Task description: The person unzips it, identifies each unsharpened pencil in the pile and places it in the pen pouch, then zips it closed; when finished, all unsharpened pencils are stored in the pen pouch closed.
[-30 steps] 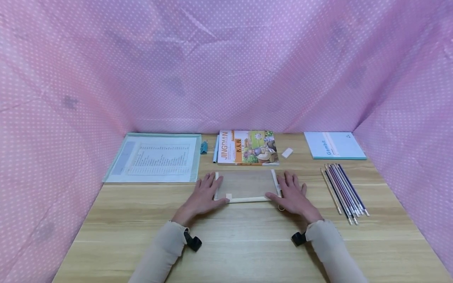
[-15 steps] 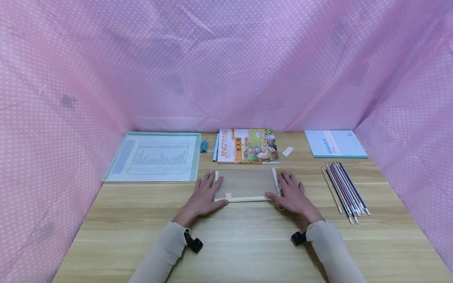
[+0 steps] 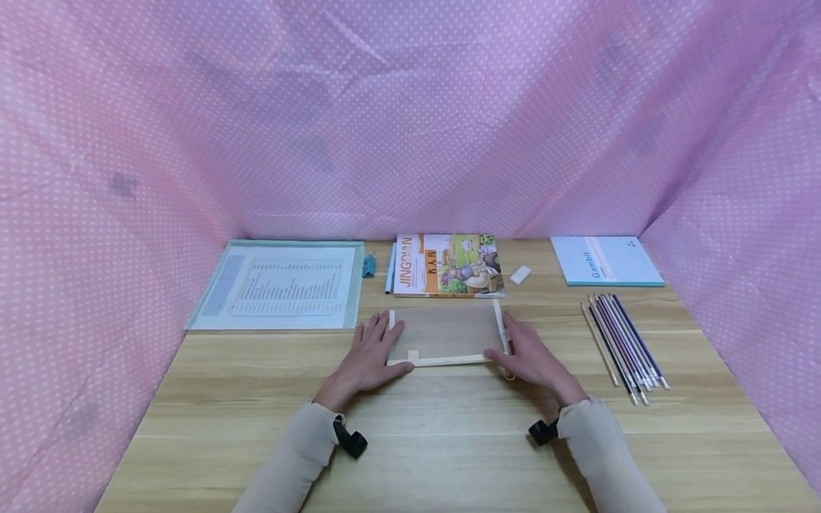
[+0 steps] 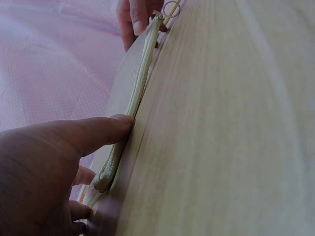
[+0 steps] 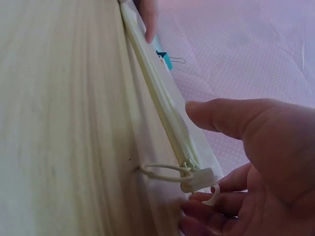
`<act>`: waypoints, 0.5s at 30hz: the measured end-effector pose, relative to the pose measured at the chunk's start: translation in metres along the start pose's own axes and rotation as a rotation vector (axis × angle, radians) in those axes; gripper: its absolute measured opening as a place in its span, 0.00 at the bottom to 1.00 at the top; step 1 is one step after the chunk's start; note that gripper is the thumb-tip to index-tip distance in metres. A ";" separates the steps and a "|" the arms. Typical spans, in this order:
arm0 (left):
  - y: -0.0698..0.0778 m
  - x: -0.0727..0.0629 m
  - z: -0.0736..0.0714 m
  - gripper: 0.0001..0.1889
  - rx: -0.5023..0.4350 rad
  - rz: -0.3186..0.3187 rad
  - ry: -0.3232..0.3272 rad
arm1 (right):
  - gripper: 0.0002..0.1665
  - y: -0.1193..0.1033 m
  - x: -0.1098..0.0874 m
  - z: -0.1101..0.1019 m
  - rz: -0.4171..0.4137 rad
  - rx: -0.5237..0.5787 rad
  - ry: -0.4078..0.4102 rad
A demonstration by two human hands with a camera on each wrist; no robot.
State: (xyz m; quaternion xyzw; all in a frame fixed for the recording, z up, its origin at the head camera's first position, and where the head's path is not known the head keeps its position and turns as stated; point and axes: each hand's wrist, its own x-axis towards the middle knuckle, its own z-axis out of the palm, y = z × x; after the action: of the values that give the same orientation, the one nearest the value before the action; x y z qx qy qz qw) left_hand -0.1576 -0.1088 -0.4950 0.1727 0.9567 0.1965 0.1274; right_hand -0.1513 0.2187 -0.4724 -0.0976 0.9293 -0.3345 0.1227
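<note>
A flat grey-beige zip pouch (image 3: 449, 331) with cream trim lies across the middle of the wooden table in the head view. My left hand (image 3: 368, 356) rests at its left end, fingers spread, with the thumb on the zipped front edge (image 4: 140, 81). At the other end my right hand (image 3: 529, 356) grips the pouch. Its thumb (image 5: 226, 115) is over the top and its other fingers curl at the end, partly hidden. A zipper pull with a ring (image 5: 165, 172) hangs at that corner.
Behind the pouch lie a picture-covered book (image 3: 449, 265) and a white eraser (image 3: 520, 274). A clear document folder (image 3: 288, 285) and a teal binder clip (image 3: 368, 266) are at the left. Several pencils (image 3: 622, 349) and a pale blue notebook (image 3: 606, 261) lie to the right.
The fingers of my right hand have drawn in from spread to curled at the pouch's right end, and its far right corner has risen slightly. My left hand has stayed put.
</note>
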 end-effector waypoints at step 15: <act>0.001 0.000 0.000 0.45 0.000 -0.008 -0.004 | 0.49 0.009 0.004 -0.004 0.028 0.169 0.001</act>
State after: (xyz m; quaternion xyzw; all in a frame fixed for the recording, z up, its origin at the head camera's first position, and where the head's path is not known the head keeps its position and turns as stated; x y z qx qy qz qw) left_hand -0.1573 -0.1084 -0.4945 0.1693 0.9571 0.1958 0.1300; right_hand -0.1570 0.2269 -0.4755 -0.0739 0.8991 -0.4098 0.1348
